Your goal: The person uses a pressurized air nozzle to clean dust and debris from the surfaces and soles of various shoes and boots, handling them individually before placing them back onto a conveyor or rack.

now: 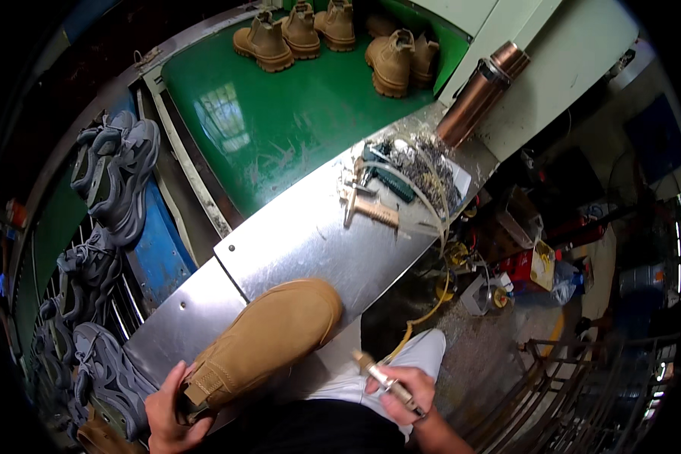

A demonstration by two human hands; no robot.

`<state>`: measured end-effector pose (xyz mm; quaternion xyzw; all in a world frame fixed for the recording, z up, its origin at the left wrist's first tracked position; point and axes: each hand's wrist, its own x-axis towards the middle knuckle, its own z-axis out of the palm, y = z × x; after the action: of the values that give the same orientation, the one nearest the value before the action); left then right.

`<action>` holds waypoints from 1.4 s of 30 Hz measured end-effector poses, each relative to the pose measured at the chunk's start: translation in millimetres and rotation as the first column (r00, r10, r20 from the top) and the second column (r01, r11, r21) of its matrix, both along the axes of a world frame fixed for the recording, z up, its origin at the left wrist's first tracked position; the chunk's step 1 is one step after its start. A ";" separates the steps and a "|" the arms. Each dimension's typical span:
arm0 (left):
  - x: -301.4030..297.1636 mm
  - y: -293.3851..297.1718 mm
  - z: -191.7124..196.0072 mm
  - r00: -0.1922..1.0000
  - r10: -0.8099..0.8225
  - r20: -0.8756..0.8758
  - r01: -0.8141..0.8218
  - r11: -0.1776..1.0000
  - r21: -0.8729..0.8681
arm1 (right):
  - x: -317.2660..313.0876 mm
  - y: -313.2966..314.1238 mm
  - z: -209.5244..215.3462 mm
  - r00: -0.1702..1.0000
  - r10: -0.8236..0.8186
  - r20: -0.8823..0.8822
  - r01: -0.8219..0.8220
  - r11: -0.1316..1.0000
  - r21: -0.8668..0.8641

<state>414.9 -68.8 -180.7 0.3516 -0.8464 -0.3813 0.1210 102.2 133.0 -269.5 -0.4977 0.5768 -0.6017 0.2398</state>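
A tan ankle boot (pixel 268 325) is held at its heel end by my left hand (pixel 170 412), the fingers wrapped round the collar and pull tab. Its rounded toe points up and to the right over the metal table edge. My right hand (pixel 408 390) is closed around a slim metal nozzle tool (pixel 386 384) with a brass-coloured tip, apart from the boot and over my light trousers. A yellowish hose (pixel 424 314) runs toward this tool; where it joins is hidden by the hand.
Several tan boots (pixel 265 44) stand on the green belt (pixel 280 121) at the back. Grey sneakers (pixel 121 181) fill a rack at left. The metal table (pixel 295 250) bears another nozzle gun (pixel 371 208), tangled fibres and hoses. A copper-coloured flask (pixel 480 94) stands at its far end.
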 end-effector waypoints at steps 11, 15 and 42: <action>-266.7 -166.4 -33.5 0.583 0.584 -0.565 -0.221 0.783 0.581 | -77.0 -147.6 -4.6 0.875 0.055 -0.482 -0.032 0.998 0.055; -445.8 -255.1 -38.5 0.876 0.249 -0.414 -0.381 0.882 -0.276 | -69.9 -182.0 -7.7 0.883 0.202 -0.424 -0.183 0.979 0.087; 105.1 -288.7 -24.7 0.519 0.720 0.460 -0.394 0.679 -0.620 | -60.2 -172.1 -16.5 0.793 0.184 -0.580 -0.051 0.970 0.238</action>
<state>520.0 -357.5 -205.4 0.6868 -0.7259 0.0374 0.0007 42.0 -39.1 -286.0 -0.6688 0.6508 -0.3336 0.1339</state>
